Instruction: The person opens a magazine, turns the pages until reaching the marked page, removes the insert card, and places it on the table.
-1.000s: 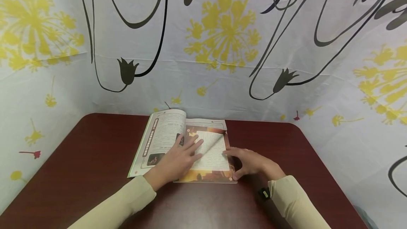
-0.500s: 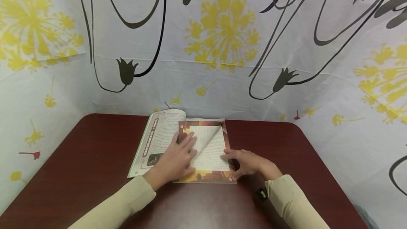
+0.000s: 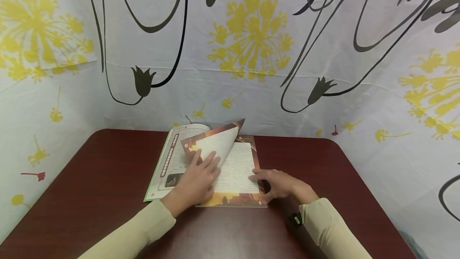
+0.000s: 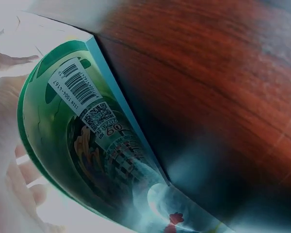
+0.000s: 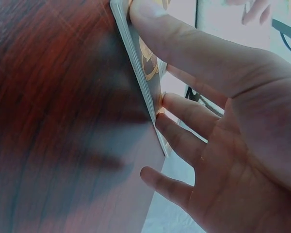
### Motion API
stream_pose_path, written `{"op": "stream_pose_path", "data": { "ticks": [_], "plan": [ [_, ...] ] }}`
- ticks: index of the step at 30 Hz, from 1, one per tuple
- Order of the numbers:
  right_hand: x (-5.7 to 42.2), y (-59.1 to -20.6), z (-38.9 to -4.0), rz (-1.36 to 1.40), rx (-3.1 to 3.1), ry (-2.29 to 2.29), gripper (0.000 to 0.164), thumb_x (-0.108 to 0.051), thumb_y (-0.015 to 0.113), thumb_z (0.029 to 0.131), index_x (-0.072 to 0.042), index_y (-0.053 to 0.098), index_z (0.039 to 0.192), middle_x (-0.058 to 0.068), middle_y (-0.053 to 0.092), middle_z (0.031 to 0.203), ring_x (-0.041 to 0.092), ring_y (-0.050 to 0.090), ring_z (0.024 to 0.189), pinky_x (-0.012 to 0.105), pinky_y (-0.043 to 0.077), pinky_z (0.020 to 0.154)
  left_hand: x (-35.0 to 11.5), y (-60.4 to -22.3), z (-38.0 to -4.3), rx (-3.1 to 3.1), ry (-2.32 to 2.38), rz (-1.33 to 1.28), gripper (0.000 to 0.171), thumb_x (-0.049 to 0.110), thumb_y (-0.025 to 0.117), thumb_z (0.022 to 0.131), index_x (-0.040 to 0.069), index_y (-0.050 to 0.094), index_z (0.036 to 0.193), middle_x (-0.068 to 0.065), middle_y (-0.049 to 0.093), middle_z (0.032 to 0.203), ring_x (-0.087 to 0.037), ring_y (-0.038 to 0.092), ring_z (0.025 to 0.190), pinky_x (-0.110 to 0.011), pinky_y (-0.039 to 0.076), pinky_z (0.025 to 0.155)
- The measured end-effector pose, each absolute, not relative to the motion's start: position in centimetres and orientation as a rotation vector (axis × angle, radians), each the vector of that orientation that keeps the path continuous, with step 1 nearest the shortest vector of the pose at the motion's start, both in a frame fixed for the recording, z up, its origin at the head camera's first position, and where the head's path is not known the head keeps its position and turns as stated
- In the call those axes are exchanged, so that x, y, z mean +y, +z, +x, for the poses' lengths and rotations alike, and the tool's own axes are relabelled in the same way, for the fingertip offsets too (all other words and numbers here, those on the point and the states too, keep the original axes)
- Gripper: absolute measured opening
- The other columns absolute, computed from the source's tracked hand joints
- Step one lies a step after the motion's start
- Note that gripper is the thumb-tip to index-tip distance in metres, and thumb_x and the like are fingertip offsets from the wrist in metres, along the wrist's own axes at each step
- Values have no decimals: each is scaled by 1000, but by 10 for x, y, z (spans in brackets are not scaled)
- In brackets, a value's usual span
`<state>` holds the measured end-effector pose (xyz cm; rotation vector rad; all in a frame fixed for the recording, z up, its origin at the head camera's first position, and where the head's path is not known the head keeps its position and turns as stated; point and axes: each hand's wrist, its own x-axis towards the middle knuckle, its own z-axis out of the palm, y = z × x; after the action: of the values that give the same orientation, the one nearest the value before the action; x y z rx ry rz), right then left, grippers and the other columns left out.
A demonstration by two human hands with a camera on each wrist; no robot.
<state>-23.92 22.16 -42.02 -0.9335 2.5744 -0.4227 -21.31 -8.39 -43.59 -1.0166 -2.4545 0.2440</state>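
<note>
An open magazine (image 3: 238,173) lies on the table, its right-hand page full of text inside an orange and brown border. One page (image 3: 212,142) stands lifted and curled toward the left, its far corner pointing up. My left hand (image 3: 197,180) rests on this page's near part, fingers extended. In the left wrist view the green back cover (image 4: 63,131), with a barcode, bows up from the table. My right hand (image 3: 282,185) touches the magazine's right edge, thumb at the near corner and fingers on the margin. In the right wrist view its fingers (image 5: 182,141) are spread along that edge.
The dark red-brown table (image 3: 108,171) has rounded far corners. A white cloth (image 3: 230,91) with yellow and grey flower prints hangs behind it and at both sides. A dark band with a small yellow face (image 3: 296,219) shows at the right sleeve.
The top page has slid left and then risen off the right side, curling over toward the left page. My left hand has moved slightly left with it. My right hand has barely shifted.
</note>
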Motion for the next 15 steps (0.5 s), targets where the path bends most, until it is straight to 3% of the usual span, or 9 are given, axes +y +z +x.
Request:
{"op": "stream_pose_path", "data": {
  "ticks": [6, 15],
  "plan": [
    [221, -422, -240, -916, 2592, -400, 74, -20, 88, 74, -11, 57, 141, 15, 41, 154, 38, 41, 139, 56, 41, 103, -86, -436, -212, -2471, 268, -981, 29, 32, 67, 76, 13, 73, 97, -10, 56, 139, -31, 44, 137, -63, 31, 106],
    [220, -421, -238, -879, 2602, -381, 74, -20, 89, 74, -12, 57, 141, 14, 40, 155, 39, 40, 139, 57, 40, 104, -88, -434, -210, -2630, 201, -892, 37, 36, 70, 78, 11, 71, 105, -12, 55, 140, -34, 42, 137, -67, 29, 105]
  ]
}}
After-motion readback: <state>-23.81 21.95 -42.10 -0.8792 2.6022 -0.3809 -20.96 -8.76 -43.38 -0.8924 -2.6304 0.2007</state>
